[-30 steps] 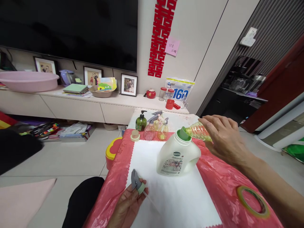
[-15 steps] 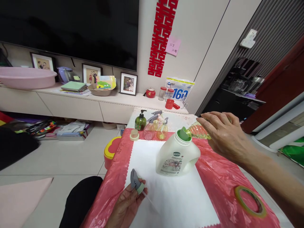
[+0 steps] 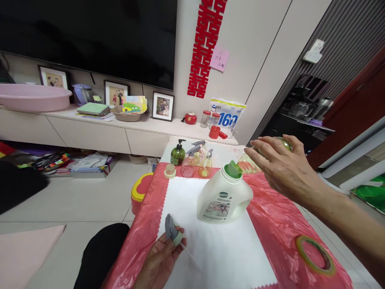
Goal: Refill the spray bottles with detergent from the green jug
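My left hand (image 3: 164, 257) is closed around a grey spray nozzle (image 3: 172, 230) with a pale green collar, and its thin clear tube hangs down to the right. My right hand (image 3: 278, 168) grips a transparent yellow-green spray bottle (image 3: 248, 163), tipped on its side. The bottle's neck meets the green pouring spout of a large white detergent jug (image 3: 224, 196), which stands upright and uncapped. The hand hides much of the bottle. Left of the jug, a translucent cap (image 3: 170, 171) sits near a pink spray bottle (image 3: 188, 166) and a yellow spray bottle (image 3: 205, 165).
White paper (image 3: 228, 253) lies on the red plastic-covered table under the jug. A roll of tape (image 3: 315, 255) rests at the right edge. Behind stands a green pump bottle (image 3: 178, 153). A red and yellow stool (image 3: 141, 190) is left of the table.
My right hand has lifted and tilted the bottle's base slightly higher, its neck still at the jug's spout. The left hand with the nozzle has stayed nearly still.
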A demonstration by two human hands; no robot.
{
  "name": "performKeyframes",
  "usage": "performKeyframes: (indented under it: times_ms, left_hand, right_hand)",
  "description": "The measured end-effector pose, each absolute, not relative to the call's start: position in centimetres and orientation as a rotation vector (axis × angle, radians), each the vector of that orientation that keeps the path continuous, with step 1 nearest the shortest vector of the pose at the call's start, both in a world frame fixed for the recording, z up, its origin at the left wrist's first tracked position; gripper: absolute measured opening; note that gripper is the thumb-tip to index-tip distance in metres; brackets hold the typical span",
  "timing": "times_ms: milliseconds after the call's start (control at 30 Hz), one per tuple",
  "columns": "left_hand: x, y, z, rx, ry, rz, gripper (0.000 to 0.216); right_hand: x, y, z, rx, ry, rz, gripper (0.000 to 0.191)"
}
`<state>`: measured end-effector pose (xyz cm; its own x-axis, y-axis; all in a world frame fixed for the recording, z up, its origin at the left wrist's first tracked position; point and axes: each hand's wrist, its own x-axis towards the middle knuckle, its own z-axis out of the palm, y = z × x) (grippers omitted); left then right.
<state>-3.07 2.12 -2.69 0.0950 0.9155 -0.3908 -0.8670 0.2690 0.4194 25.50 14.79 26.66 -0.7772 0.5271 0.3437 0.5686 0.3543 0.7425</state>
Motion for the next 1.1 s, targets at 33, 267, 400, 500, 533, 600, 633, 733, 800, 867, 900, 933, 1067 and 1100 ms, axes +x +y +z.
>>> performKeyframes:
  times_ms: [33,267,400,500,533,600,633,733,800,867,900,933,1067,1100]
  left_hand:
    - [-3.1,2.1,-2.6,0.088,0.657,1.324,0.044]
    - [-2.9,2.1,-1.6,0.103,0.680,1.346,0.042]
    - [-2.9,2.1,-1.6,0.089,0.682,1.355,0.041]
    - [-2.9,2.1,-1.7,0.092,0.672,1.356,0.042]
    - [-2.9,2.1,-1.7,0.096,0.668,1.357,0.042]
    - [-2.9,2.0,-1.7,0.107,0.657,1.355,0.043]
    - [-2.9,2.0,-1.7,0.113,0.651,1.353,0.043]
    - [-3.0,2.0,-1.8,0.126,0.631,1.345,0.040]
    - [-3.0,2.2,-2.0,0.126,0.617,1.341,0.039]
    - [-3.0,2.3,-2.1,0.115,0.609,1.330,0.040]
    - [-3.0,2.3,-2.1,0.106,0.608,1.327,0.041]
    - [-2.9,2.3,-1.9,0.093,0.611,1.330,0.041]
    - [-2.4,2.0,-0.7,0.040,0.636,1.394,0.032]
    - [-2.4,2.0,-0.3,0.025,0.648,1.403,0.028]
  right_hand:
    - [25.4,14.7,26.8,-1.012,-2.551,-1.439,0.044]
    - [24.0,14.0,27.8,-0.933,-2.559,-1.520,0.037]
    - [23.7,14.0,28.1,-0.902,-2.549,-1.577,0.033]
    - [23.4,13.8,28.2,-0.893,-2.512,-1.643,0.032]
    - [23.3,13.7,28.2,-0.888,-2.504,-1.664,0.031]
    - [23.2,13.4,28.1,-0.871,-2.499,-1.690,0.032]
    - [23.2,13.4,27.9,-0.871,-2.495,-1.694,0.032]
    - [23.8,13.4,27.3,-0.970,-2.444,-1.643,0.038]
    - [24.7,13.5,26.7,-1.089,-2.385,-1.536,0.041]
    - [26.1,13.1,26.2,-1.206,-2.345,-1.364,0.040]
    - [26.8,12.7,26.0,-1.251,-2.344,-1.256,0.041]
    - [27.5,12.1,25.7,-1.278,-2.348,-1.136,0.044]
    - [29.3,8.3,23.8,-1.335,-2.338,-0.620,0.061]
    - [29.4,7.3,22.8,-1.357,-2.355,-0.517,0.060]
